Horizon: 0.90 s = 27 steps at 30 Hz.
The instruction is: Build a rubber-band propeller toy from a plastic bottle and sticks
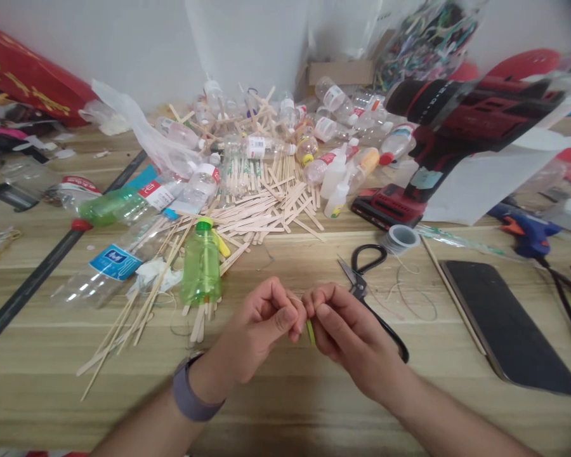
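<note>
My left hand (261, 327) and my right hand (347, 336) meet above the front of the wooden table, fingertips pinched close together. A thin yellow-green strip (311, 331) shows below the fingers of my right hand, which closes on it. What the left fingertips hold, if anything, is hidden behind them. Just beyond the right hand lie black-handled scissors (359, 289), blades pointing up and left, partly covered by the hand. A green plastic bottle (200, 263) stands to the left of my hands, beside loose flat wooden sticks (197, 324).
A red cordless drill (438, 139) stands at the right, near a roll of tape (402, 238). A dark phone (504, 324) and a blue glue gun (523, 225) lie farther right. Several clear bottles (261, 147) and a stick pile (271, 209) fill the back.
</note>
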Available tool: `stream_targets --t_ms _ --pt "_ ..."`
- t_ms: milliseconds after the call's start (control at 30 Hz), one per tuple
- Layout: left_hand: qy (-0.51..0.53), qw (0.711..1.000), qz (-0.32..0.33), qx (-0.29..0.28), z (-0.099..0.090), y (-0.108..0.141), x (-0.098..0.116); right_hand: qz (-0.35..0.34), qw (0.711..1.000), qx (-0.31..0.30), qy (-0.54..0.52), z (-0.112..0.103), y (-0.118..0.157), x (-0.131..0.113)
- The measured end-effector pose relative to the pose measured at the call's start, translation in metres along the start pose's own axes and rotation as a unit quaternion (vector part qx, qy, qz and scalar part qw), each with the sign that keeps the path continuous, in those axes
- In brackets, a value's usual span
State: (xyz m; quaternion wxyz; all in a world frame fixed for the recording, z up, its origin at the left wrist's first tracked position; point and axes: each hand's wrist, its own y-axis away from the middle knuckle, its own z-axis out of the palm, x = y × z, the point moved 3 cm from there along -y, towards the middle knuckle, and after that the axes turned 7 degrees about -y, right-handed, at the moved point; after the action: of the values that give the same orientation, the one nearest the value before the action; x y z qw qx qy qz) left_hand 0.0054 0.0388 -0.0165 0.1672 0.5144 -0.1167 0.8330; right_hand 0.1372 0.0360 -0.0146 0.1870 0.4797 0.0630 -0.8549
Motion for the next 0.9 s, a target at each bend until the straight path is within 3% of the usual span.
stream_targets --t_ms 333,733,900 --pt "-0.025 0.999 -0.005 -0.03 -0.003 0.003 0.0 0.074 0.997 -0.01 0.009 -0.001 0.003 0.005" --pt "-0.021 0.998 -0.007 -0.056 -0.004 0.003 0.001 0.116 0.992 -0.041 -0.024 -0.004 0.002 0.004" --pt "-0.072 0.996 -0.03 -0.038 -0.004 0.004 0.007 0.112 0.993 0.001 0.03 -0.015 -0.005 -0.003"
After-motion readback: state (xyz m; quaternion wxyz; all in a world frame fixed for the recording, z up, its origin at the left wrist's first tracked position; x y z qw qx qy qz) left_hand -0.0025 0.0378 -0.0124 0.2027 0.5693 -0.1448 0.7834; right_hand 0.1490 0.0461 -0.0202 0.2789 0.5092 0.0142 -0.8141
